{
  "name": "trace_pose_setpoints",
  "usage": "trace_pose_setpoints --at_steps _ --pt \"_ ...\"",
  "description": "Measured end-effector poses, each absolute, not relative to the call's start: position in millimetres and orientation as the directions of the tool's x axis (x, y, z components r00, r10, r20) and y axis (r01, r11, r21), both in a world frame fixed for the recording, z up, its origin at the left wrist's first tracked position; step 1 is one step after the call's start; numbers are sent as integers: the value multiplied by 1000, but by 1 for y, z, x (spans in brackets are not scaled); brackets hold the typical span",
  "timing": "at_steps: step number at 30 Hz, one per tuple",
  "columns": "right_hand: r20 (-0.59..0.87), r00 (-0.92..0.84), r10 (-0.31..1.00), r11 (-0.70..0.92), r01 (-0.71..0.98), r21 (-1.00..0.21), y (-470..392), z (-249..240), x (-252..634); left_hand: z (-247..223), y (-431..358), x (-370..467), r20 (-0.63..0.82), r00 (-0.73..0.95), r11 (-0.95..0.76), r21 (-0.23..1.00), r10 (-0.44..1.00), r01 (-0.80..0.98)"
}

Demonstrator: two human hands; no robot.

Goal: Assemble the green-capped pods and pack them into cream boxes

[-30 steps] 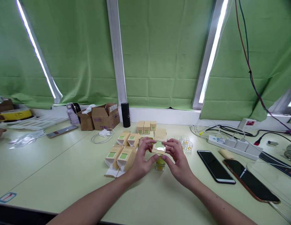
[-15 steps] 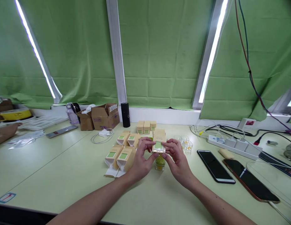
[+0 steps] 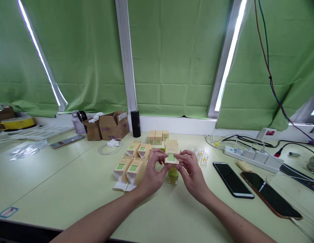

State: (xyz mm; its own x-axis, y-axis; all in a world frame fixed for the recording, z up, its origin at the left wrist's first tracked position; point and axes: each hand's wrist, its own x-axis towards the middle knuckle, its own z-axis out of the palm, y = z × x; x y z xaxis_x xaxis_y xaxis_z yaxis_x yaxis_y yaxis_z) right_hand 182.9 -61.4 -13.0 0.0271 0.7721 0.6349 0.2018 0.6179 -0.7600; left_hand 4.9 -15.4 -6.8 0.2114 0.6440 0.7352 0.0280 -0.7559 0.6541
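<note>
Between both hands I hold a small kraft-paper box (image 3: 171,148) with a green window on its side. My left hand (image 3: 155,170) pinches its left side, and my right hand (image 3: 189,170) pinches the right side, thumbs near the lower end. Just below the box stands a small clear jar with green contents (image 3: 173,175), partly covered by the box and thumbs. To the left are several like boxes; the nearest two, one a kraft box (image 3: 136,169), lie with white flaps open toward me.
Three upright boxes (image 3: 158,136) stand at the back. Small clear cups (image 3: 199,153) sit to the right, then a black phone (image 3: 233,179), another phone (image 3: 270,194) and a power strip (image 3: 253,158). Farther left are a cardboard carton (image 3: 113,125), a black cylinder (image 3: 135,124) and a white charger (image 3: 112,143).
The held box's lower end, open and pale before, now looks closed or tipped out of sight. My hands have hardly moved. Another person's hand at the far left has left the view.
</note>
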Motion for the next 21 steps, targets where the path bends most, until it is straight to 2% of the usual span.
trace_pose_setpoints --at_steps 7,14,21 --pt "612 27 790 591 233 -773 -62 -12 184 -1 -19 0 741 243 -776 621 626 108" --pt "632 -31 775 595 372 -712 -67 -10 183 2 -22 1 750 243 -788 597 615 153" --pt "681 -95 726 643 446 -622 -73 -13 182 -3 -18 1 720 152 -735 650 677 194"
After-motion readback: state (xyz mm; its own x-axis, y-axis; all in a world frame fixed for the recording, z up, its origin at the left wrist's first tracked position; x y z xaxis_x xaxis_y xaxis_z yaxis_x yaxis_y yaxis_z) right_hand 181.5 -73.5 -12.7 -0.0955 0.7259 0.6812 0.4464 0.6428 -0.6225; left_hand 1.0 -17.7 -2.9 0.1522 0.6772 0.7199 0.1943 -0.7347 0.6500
